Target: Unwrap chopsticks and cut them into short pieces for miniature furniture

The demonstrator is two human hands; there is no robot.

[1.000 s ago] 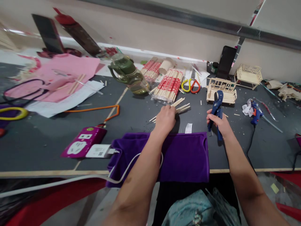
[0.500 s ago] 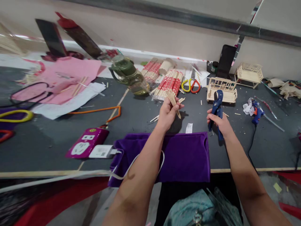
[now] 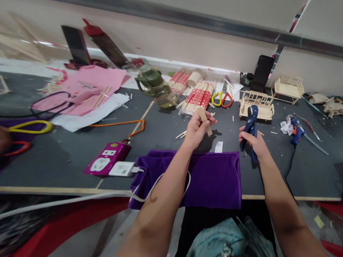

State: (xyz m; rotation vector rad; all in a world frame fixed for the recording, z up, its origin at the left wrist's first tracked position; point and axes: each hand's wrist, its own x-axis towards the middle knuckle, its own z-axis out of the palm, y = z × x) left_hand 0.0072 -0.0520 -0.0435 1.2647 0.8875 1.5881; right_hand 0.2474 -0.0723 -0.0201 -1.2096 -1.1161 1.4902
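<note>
A small bundle of thin wooden sticks [image 3: 205, 121] is pinched between the thumb and fingers of my left hand [image 3: 197, 130], above the dark tabletop. My right hand [image 3: 254, 142] is closed around a blue pipe cutter [image 3: 250, 123], its head pointing away from me. Just beyond the cutter stands a miniature bench of pale sticks [image 3: 256, 107]. Packs of sticks in red-and-white wrappers [image 3: 199, 94] lie behind my left hand. A few short loose sticks [image 3: 181, 134] are on the table beside it.
A purple cloth [image 3: 214, 180] hangs over the front edge, with a white cable across it. Yellow-and-orange scissors [image 3: 221, 100], a green-topped bottle [image 3: 155, 87], a magenta power strip [image 3: 108, 159], a blue glue gun [image 3: 297, 132] and a second stick model [image 3: 288, 87] stand around. Another person's hand [image 3: 4, 139] shows at far left.
The sticks in my left hand now sit closer together, more evenly lined up. My view has swung slightly left, and another person's hand has appeared at the left edge by the scissors there.
</note>
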